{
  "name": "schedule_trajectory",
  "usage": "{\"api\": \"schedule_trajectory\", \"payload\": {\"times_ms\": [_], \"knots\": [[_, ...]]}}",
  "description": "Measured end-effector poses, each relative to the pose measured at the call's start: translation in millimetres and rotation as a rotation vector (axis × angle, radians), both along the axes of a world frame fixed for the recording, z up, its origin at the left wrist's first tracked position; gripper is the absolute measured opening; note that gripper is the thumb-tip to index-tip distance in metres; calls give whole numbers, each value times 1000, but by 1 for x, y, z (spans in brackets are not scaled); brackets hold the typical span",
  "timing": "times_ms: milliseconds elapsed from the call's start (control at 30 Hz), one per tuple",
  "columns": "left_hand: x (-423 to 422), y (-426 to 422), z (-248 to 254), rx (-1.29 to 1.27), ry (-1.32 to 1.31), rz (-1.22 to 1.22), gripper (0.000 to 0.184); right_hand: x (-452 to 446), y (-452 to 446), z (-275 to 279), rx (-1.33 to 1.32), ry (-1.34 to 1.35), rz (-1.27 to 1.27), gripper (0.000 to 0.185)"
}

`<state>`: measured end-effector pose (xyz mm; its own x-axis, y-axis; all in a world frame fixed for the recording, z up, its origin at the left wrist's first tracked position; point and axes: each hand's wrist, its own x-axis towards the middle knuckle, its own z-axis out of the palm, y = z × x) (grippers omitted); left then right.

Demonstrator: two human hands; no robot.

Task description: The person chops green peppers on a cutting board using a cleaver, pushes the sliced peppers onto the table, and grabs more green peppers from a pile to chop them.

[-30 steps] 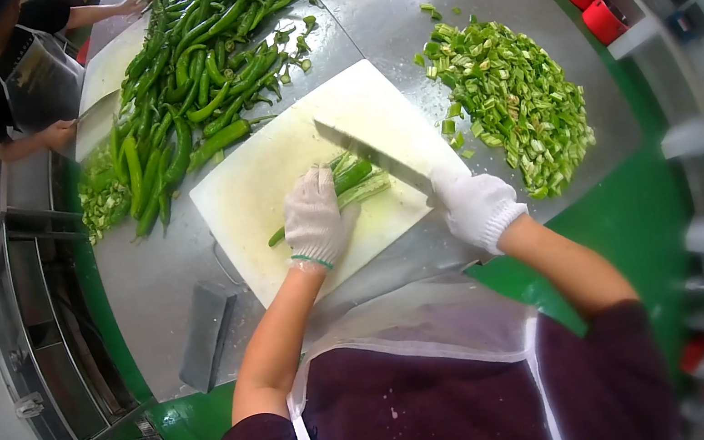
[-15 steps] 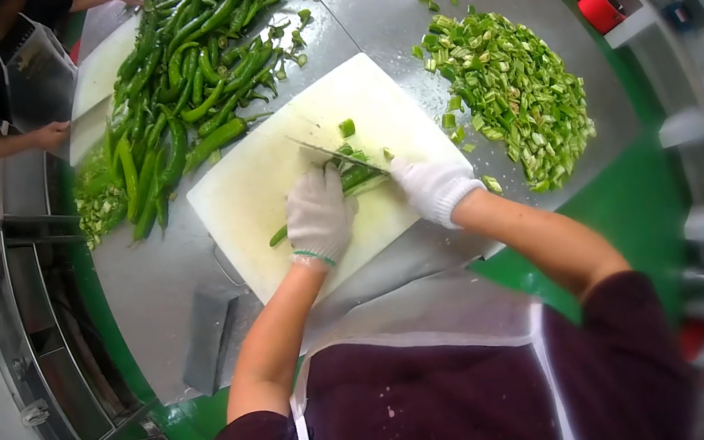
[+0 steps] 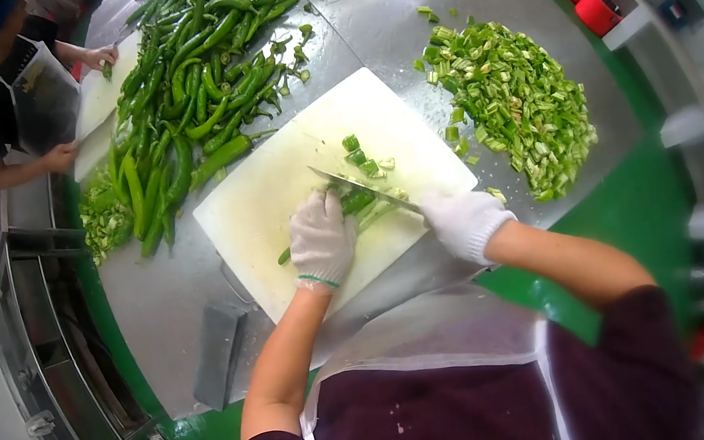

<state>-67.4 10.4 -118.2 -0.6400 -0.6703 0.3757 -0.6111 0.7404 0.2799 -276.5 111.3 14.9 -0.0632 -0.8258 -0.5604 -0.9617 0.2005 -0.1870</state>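
Observation:
Gloved in white, my left hand (image 3: 321,239) is closed over green chili peppers (image 3: 355,201) and presses them to a white cutting board (image 3: 251,194). The tail of one pepper sticks out to the left of that hand. My right hand (image 3: 466,222), also gloved, grips a knife (image 3: 363,188) by its handle, which the fingers hide. The blade slants up and left across the peppers, close to the left fingertips. Several cut pepper pieces (image 3: 356,158) lie on the board just beyond the blade.
A heap of whole green peppers (image 3: 199,69) covers the far left of the steel table (image 3: 155,316). Chopped peppers (image 3: 517,102) are piled right of the board. A dark flat-sided object (image 3: 219,356) sits at the near left edge. Another person (image 3: 29,96) works at a board on the left.
The knife and my right hand have shifted toward me and slightly right. More cut pieces now show beyond the blade. The other person's upper hand has come down onto their board.

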Motion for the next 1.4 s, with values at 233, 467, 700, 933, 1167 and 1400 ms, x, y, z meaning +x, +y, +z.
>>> {"api": "schedule_trajectory", "payload": {"times_ms": [233,467,700,933,1167,1400], "knots": [[-4,2,13,135,-64,21,48,12,-48,-41,-72,-64,46,26],[3,18,25,115,34,119,50,-5,-21,-45,-294,-44,-15,20],[14,12,0,127,-32,96,44,8,-2,4,-62,-57,66,18],[9,16,5,109,-59,121,40,23,-41,-42,-18,-56,71,19],[19,16,1,-26,137,137,39,10,-19,-41,-214,-116,-94,20],[31,11,-6,116,136,101,20,20,-5,-2,-68,-141,9,17]]}}
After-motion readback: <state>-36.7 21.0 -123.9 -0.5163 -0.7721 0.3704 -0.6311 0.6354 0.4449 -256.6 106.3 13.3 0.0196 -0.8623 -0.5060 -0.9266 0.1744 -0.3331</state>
